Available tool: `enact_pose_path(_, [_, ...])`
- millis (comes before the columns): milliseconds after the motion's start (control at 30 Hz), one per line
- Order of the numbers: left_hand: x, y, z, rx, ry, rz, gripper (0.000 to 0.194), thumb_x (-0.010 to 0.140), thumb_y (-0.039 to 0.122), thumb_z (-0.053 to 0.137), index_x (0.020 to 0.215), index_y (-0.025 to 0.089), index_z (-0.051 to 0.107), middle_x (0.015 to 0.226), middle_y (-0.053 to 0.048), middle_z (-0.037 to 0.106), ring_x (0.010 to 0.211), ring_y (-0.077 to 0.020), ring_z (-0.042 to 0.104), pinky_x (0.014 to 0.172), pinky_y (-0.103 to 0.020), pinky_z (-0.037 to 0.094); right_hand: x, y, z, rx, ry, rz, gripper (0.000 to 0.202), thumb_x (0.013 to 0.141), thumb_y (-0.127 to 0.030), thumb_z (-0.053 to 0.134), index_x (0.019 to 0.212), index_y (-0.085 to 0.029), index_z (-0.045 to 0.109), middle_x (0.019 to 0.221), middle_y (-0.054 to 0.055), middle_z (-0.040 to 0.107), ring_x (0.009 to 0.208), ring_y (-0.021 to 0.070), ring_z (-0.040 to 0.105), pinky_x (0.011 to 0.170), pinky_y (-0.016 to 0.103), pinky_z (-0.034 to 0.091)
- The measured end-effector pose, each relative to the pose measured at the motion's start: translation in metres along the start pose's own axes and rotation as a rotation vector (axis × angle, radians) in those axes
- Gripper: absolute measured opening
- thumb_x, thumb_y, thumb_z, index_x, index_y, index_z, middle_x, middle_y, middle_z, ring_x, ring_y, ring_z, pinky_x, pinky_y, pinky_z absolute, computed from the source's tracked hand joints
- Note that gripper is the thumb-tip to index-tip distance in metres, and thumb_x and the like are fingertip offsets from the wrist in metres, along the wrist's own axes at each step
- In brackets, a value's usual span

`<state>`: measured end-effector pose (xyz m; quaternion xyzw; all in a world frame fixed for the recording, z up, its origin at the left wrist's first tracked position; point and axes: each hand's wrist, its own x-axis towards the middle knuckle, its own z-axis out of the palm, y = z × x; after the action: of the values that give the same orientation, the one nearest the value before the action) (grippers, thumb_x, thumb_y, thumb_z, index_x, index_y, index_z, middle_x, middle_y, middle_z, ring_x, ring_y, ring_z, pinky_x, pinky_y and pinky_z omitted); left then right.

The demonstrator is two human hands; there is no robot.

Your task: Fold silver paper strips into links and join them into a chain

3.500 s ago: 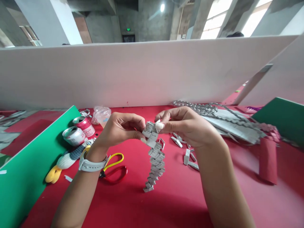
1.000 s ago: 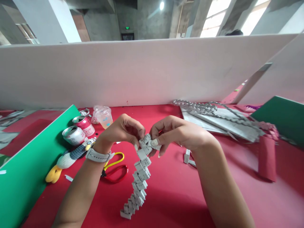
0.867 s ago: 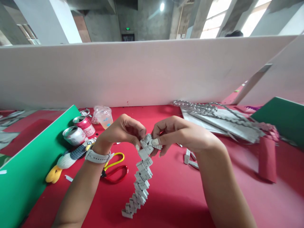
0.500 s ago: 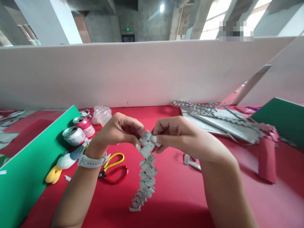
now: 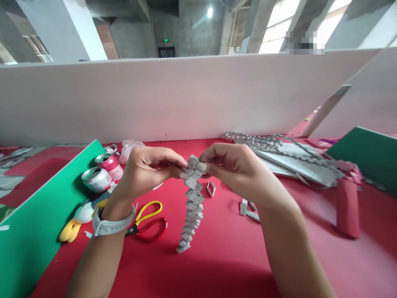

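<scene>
A zigzag chain of folded newspaper strips [image 5: 194, 203] hangs down from my two hands above the red tabletop. My left hand [image 5: 155, 167] pinches its upper end from the left, thumb and forefinger together. From the other side, my right hand [image 5: 228, 165] grips the same end, its thumb on the top folds. A small diamond-shaped paper loop [image 5: 211, 188] lies on the table just behind the chain. Scissors with one yellow and one red handle [image 5: 149, 221] rest beside my left wrist, their blades hidden by it. Near my right forearm are a few folded paper pieces [image 5: 248, 211].
Two opened drink cans [image 5: 97, 180] and a plush duck toy [image 5: 82, 215] stand by the green divider [image 5: 46, 215] at left. A clear plastic bag [image 5: 130, 149] sits behind. Grey braided strips [image 5: 263, 140] lie on papers at back right, near a red cylinder [image 5: 347, 207].
Both hands have risen slightly with the chain, whose lower end has swung up and to the right. The diamond-shaped loop now shows behind it.
</scene>
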<state>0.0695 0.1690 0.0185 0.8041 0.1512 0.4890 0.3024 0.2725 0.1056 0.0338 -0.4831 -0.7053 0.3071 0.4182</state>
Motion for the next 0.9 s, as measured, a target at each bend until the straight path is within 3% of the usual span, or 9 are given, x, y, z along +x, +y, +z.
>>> enact_pose_path(100, [0.0,0.0,-0.002,0.102,0.005,0.086,0.017,0.077,0.009,0.073,0.082,0.025,0.074,0.075,0.0,0.074,0.065,-0.0152,0.071,0.058,-0.024,0.061,0.0,0.0,0.006,-0.069,0.107,-0.149,0.008,0.085,-0.014,0.056,0.083,-0.017,0.063,0.08,0.003,0.068,0.071,0.0136,0.062,0.06,0.024,0.046])
enact_pose_path(200, [-0.001,0.0,0.002,0.192,0.03,0.132,0.014,0.079,0.01,0.071,0.084,0.023,0.072,0.077,-0.001,0.074,0.069,-0.0146,0.071,0.059,-0.023,0.061,-0.002,0.001,0.007,-0.195,0.138,-0.24,0.012,0.086,-0.01,0.054,0.08,-0.018,0.061,0.079,0.002,0.064,0.071,0.0124,0.057,0.062,0.024,0.044])
enact_pose_path(400, [-0.004,-0.001,0.014,0.155,0.12,-0.011,0.035,0.079,0.022,0.075,0.113,0.021,0.066,0.081,-0.002,0.074,0.073,-0.014,0.071,0.064,-0.021,0.061,-0.002,0.004,0.003,-0.326,0.178,-0.298,0.019,0.084,-0.004,0.048,0.08,-0.018,0.06,0.079,0.003,0.06,0.069,0.0126,0.052,0.06,0.025,0.041])
enact_pose_path(567, [-0.003,-0.003,0.019,0.207,0.153,0.139,0.02,0.08,0.016,0.072,0.098,0.024,0.074,0.085,-0.002,0.075,0.072,-0.0142,0.07,0.062,-0.025,0.062,-0.003,0.003,-0.004,-0.314,0.14,-0.31,0.024,0.082,0.0,0.046,0.078,-0.019,0.062,0.083,0.004,0.061,0.072,0.0141,0.054,0.06,0.025,0.041])
enact_pose_path(667, [-0.002,-0.003,0.021,0.214,0.157,0.225,0.021,0.081,0.009,0.069,0.092,0.026,0.075,0.08,-0.001,0.072,0.068,-0.0132,0.068,0.056,-0.025,0.059,-0.002,0.004,-0.007,-0.254,0.148,-0.319,0.024,0.083,-0.002,0.046,0.081,-0.019,0.063,0.085,0.004,0.062,0.075,0.0146,0.056,0.064,0.027,0.045])
enact_pose_path(900, [-0.003,-0.001,0.018,0.219,0.251,0.176,0.014,0.08,0.014,0.073,0.09,0.024,0.075,0.077,-0.001,0.069,0.067,-0.0111,0.065,0.054,-0.022,0.056,0.013,0.012,0.01,0.01,0.296,-0.448,0.017,0.087,-0.011,0.051,0.082,-0.019,0.064,0.09,0.005,0.064,0.086,0.0163,0.062,0.074,0.031,0.053])
